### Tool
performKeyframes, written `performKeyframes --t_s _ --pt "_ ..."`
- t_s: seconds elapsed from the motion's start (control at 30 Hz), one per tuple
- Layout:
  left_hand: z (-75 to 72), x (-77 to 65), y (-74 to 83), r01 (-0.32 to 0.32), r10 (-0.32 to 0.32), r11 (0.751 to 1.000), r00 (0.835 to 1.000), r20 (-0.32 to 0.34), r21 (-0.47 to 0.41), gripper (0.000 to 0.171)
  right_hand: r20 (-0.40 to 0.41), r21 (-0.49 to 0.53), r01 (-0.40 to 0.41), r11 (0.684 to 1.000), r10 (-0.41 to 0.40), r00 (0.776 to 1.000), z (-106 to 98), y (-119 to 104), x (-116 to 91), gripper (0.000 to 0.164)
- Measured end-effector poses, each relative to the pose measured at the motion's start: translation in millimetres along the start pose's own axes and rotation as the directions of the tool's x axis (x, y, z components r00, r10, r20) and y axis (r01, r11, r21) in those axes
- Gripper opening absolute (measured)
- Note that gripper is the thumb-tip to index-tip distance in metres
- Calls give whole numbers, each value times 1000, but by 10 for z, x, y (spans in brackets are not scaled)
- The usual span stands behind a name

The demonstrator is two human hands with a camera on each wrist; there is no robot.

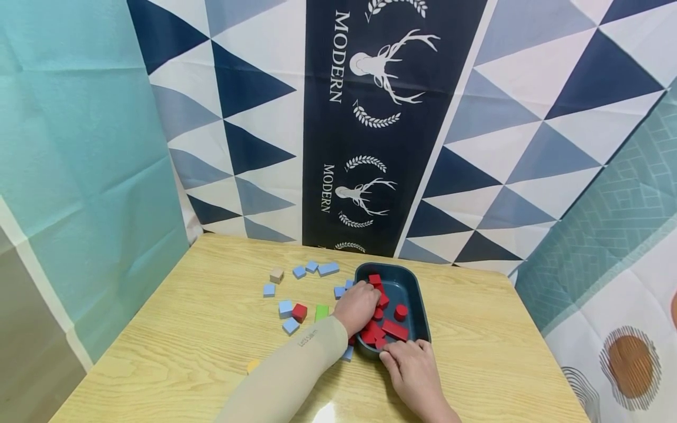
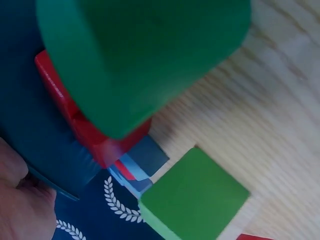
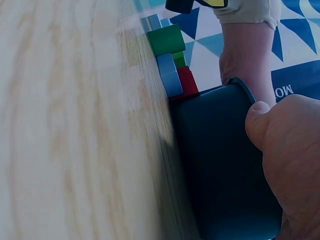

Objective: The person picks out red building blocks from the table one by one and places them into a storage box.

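A dark blue tray (image 1: 411,294) stands on the table with several red blocks (image 1: 395,329) in it, among them cubes, a long bar and a cylinder (image 1: 400,312). My left hand (image 1: 358,308) reaches over the tray's left rim, fingers bent down among the red blocks. Its fingertips are hidden, so whether it pinches a block cannot be told. At the tray's near right corner, my right hand (image 1: 415,373) grips the rim. The right wrist view shows its thumb (image 3: 259,117) pressed on the outside of the tray wall.
Left of the tray lie several light blue blocks (image 1: 328,268), a red cube (image 1: 300,312), a green block (image 1: 321,312) and a wooden cube (image 1: 277,275). A yellow piece (image 1: 252,365) shows beside the left sleeve (image 1: 296,367). Patterned cloth (image 1: 254,88) hangs behind the table.
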State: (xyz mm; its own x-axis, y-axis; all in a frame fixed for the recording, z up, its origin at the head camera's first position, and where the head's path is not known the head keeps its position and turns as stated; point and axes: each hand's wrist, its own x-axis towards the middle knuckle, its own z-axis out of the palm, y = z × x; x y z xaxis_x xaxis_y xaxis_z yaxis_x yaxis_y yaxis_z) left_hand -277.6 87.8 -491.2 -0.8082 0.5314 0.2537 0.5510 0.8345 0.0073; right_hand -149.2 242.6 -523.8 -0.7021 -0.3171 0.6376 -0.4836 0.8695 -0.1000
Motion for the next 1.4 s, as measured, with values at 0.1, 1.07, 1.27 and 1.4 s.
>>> performKeyframes --t_s 0.1,1.07,1.27,1.4 --pt "24 -35 -2 1 -1 1000 1000 -16 -31 19 7 1 -11 1000 11 1000 3 1 -24 15" --pt "-270 -1138 -1180 332 -279 862 942 188 -384 103 75 20 -55 998 54 996 -7 42 18 8" --pt "-194 -1212 -1297 306 -264 873 951 159 -381 74 39 18 -30 999 29 999 6 37 2 9" --pt "-157 -1227 -1313 282 -254 892 959 125 -355 56 44 33 -34 999 33 998 12 29 -6 9"
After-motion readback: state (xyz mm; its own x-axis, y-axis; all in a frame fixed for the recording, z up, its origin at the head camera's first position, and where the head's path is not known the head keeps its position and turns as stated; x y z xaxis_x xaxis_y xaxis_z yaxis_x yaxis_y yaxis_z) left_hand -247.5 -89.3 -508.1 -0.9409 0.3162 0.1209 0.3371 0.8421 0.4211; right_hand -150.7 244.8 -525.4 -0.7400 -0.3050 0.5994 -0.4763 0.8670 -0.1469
